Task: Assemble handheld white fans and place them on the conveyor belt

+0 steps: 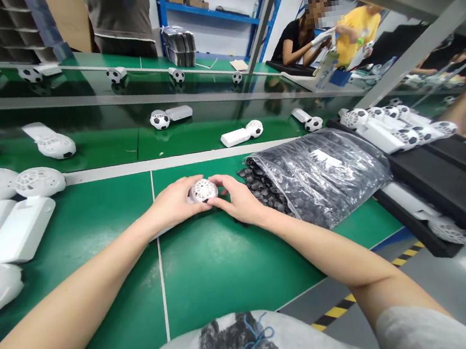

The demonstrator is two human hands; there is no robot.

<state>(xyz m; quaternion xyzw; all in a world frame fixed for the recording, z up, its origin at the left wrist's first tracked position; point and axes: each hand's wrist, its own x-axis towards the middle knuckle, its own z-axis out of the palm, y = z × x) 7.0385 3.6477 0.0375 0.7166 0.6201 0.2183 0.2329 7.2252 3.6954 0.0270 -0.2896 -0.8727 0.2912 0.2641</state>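
Over the middle of the green table, my left hand (179, 199) is closed around the round white grille head of a soccer-ball handheld fan (204, 189). My right hand (236, 199) grips the other side of the same head, thumb at the near rim and fingers at the far rim. A black patch shows on the fan's near edge. Part of its white handle peeks out under my left wrist; the rest is hidden. Just right of my right hand, loose black plastic pieces (264, 187) spill from the mouth of a clear plastic bag (326, 171).
Several white fans (19, 229) lie in a row at the left. More fans (245, 132) rest on the green conveyor (106, 145) beyond a pale rail. At right, fans fill a black foam tray (449, 170). Co-workers (297, 42) sit at the far right; another person (120, 18) stands across the line.
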